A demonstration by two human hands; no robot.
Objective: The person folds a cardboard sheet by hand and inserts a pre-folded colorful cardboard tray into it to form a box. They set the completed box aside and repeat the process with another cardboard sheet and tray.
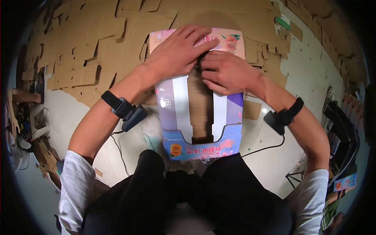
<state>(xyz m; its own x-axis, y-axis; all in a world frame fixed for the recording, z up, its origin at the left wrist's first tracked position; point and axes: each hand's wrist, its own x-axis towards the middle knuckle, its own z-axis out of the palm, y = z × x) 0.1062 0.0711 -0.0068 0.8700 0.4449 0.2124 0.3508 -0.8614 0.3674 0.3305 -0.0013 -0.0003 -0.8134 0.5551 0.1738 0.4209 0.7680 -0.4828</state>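
A printed cardboard box (172,113), pink and purple with peach pictures, stands between my knees with its flaps folded over the top. My left hand (178,49) lies flat, fingers spread, pressing on the far flap. Just right of it, my right hand (225,72) has its fingers curled against the edge of the flap, beside the brown gap (199,105) that runs down the box's middle. Both wrists carry black strapped devices.
A wide spread of flat brown cardboard blanks (90,43) covers the floor ahead and to the left. Pale floor lies to the right, where a black cable (262,149) trails. Clutter sits at the left edge, a dark rack (344,129) at the right.
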